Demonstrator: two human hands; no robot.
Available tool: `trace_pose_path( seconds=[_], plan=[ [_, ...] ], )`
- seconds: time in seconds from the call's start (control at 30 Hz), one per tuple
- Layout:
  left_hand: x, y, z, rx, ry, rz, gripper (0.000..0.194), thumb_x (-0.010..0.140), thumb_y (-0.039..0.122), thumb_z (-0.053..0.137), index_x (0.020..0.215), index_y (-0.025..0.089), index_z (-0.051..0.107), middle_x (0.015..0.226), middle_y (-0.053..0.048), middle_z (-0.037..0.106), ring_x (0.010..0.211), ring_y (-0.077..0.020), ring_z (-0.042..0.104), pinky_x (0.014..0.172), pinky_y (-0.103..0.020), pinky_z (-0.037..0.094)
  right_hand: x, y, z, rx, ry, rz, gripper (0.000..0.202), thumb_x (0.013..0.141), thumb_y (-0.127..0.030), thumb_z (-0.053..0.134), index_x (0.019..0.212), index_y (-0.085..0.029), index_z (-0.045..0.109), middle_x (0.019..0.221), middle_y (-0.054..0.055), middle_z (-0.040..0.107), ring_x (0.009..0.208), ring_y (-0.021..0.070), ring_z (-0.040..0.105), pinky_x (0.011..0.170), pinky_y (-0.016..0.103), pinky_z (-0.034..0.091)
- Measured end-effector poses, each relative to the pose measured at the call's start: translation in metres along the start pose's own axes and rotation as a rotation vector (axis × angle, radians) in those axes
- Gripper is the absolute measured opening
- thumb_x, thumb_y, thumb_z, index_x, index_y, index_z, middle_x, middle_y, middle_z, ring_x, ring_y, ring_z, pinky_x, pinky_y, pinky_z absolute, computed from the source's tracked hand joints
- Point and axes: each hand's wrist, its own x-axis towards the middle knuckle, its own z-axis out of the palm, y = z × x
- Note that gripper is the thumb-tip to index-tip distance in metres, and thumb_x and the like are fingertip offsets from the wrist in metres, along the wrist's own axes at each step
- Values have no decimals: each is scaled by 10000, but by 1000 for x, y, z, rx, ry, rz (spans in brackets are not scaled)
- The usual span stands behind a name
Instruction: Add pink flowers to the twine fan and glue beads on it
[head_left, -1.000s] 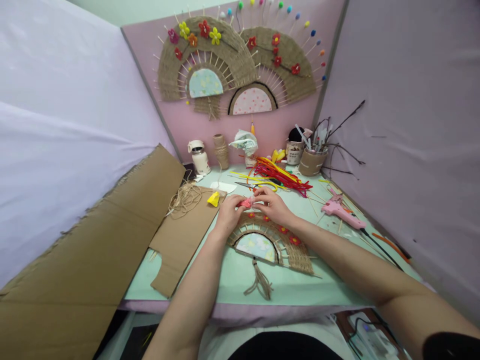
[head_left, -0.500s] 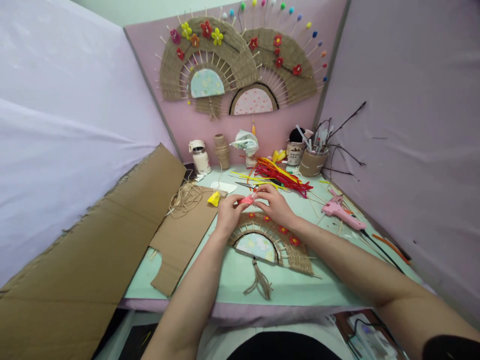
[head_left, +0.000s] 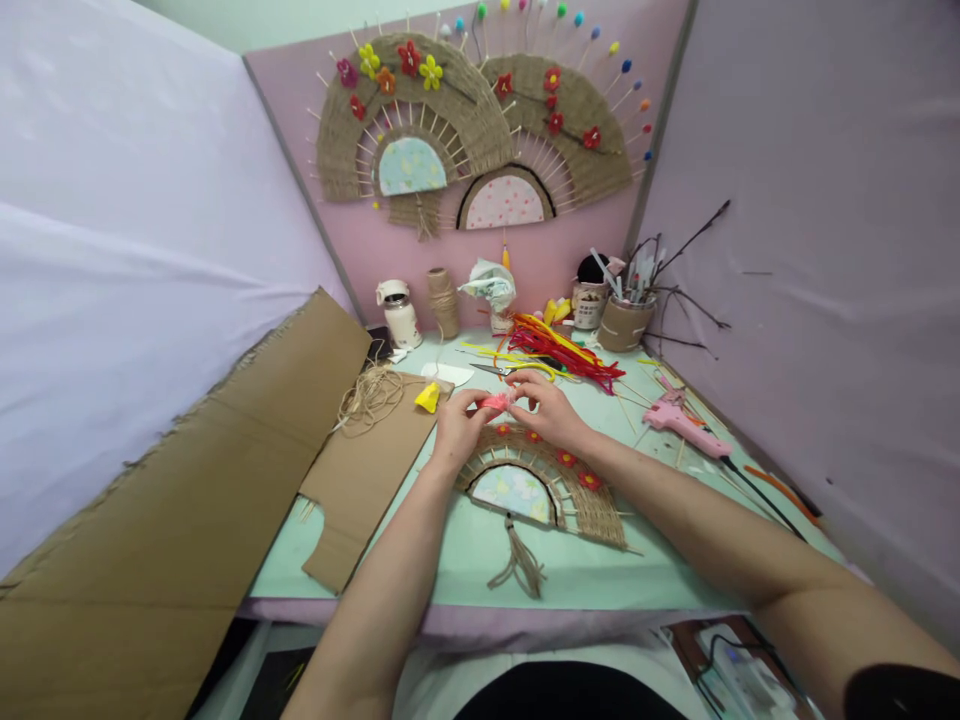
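Observation:
A small coral-pink packet (head_left: 496, 402), apparently in clear crinkled plastic, is held up over the table's middle. My left hand (head_left: 459, 422) pinches its left side between thumb and fingers. At its right end, my right hand (head_left: 551, 412) grips the clear wrap with bent fingers. Below both hands lies a woven twine fan (head_left: 600, 515) with red flowers, a pale floral half-circle and a twine tassel (head_left: 519, 565); my hands and forearms hide part of its upper edge. Scissors (head_left: 491, 370) lie just beyond my right hand.
Left are cardboard sheets (head_left: 375, 470), loose twine (head_left: 371, 398) and a yellow packet (head_left: 427, 398). Pipe cleaners (head_left: 566, 355) heap up behind my hands. A pink glue gun (head_left: 686, 425) lies right, its cord trailing forward. A jar (head_left: 403, 318), twine spool (head_left: 443, 303) and pot (head_left: 627, 325) line the back.
My right fingers have shifted slightly at the packet's wrapped end. Both hands stay in nearly the same place, and the view has tilted a little.

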Motion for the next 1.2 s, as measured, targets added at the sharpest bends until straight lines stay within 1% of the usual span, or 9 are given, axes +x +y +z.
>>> trace_pose_path(
  seconds=[0.27,0.4,0.5,0.6,0.73,0.83,0.93,1.07,1.2],
  plan=[
    [2,-2,0,17,1,33,76,758,220,649,813,185,687,827,-23,684,800,-148,603,765,-271,480,1,-10,-2,76,-24,94,138,817,-319,601,752,-208,649,1286,99,574,1125,233,560,651,304,504],
    [5,-6,-4,25,20,55,68,761,194,639,814,184,680,848,-27,681,825,-147,606,748,-255,485,4,-9,-1,298,-42,359,160,744,-336,662,674,-193,646,1282,86,588,1167,237,534,723,307,504],
    [8,-12,-8,84,76,37,67,769,215,641,815,177,672,831,-30,675,799,-150,598,725,-260,483,7,-7,0,599,-2,629,180,683,-352,707,652,-185,648,1296,71,584,1082,229,571,682,294,500],
    [11,-21,-11,225,87,7,78,774,209,643,834,173,678,826,-41,673,791,-167,597,754,-299,484,10,-5,0,754,55,777,198,609,-350,763,710,-198,685,1284,46,593,1011,205,583,650,266,492],
    [12,-22,-10,355,9,32,178,735,176,690,913,180,698,1014,-91,675,990,-233,602,919,-398,456,9,-4,0,768,61,768,204,615,-323,754,782,-219,704,1203,42,633,1006,198,587,658,254,496],
    [8,-11,-7,319,93,145,276,764,235,689,1039,212,679,1157,-93,637,1119,-242,555,989,-413,419,8,-8,0,746,10,673,153,692,-301,678,825,-228,702,1264,39,600,1038,201,590,695,273,515],
    [0,3,-3,178,41,242,320,807,259,653,1126,229,642,1053,-64,671,961,-179,613,879,-330,481,6,-14,2,786,-62,634,143,725,-275,627,834,-234,709,1234,41,620,1045,203,592,718,289,527],
    [-6,8,-1,43,-46,319,173,856,236,589,1000,220,684,948,-42,702,881,-143,631,835,-290,489,5,-23,3,903,-144,678,112,701,-243,634,768,-215,720,1060,58,689,1027,218,594,719,301,528],
    [-5,2,-2,-101,82,152,153,844,306,592,892,195,686,841,-30,693,745,-130,632,744,-282,507,7,-23,0,887,-92,767,145,682,-234,644,794,-208,731,1071,70,686,997,214,593,654,277,506]
  ],
)
